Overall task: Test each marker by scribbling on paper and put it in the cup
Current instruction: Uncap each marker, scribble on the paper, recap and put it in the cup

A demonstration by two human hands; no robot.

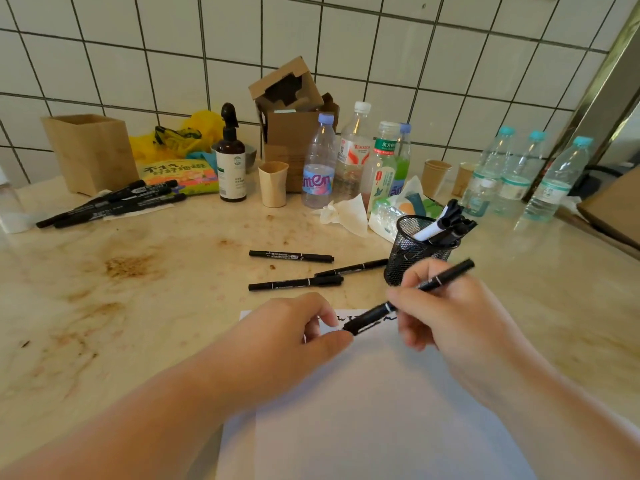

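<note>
A white tiled wall backs a pale, stained stone surface (180, 271) crowded with clutter along its far edge. Near the viewer lies a white sheet of paper (363, 403) with black scribbles at its top edge. Above those scribbles the right hand (450, 317) grips a black marker (412, 299), fingers curled round the middle of its barrel, the barrel slanting up to the right. The left hand (294, 327) pinches the marker's lower end, where the cap sits; whether the cap is on or partly off cannot be told.

Just beyond the right hand's fingers stands a black mesh cup (415, 251) holding several markers. Beyond the left hand's fingers, three loose markers (294, 268) lie on the surface, near the cup. Well off to the far left of both hands lies a pile of markers (114, 204), beside a wooden box (91, 152). Plastic bottles (349, 157) stand well beyond the cup.
</note>
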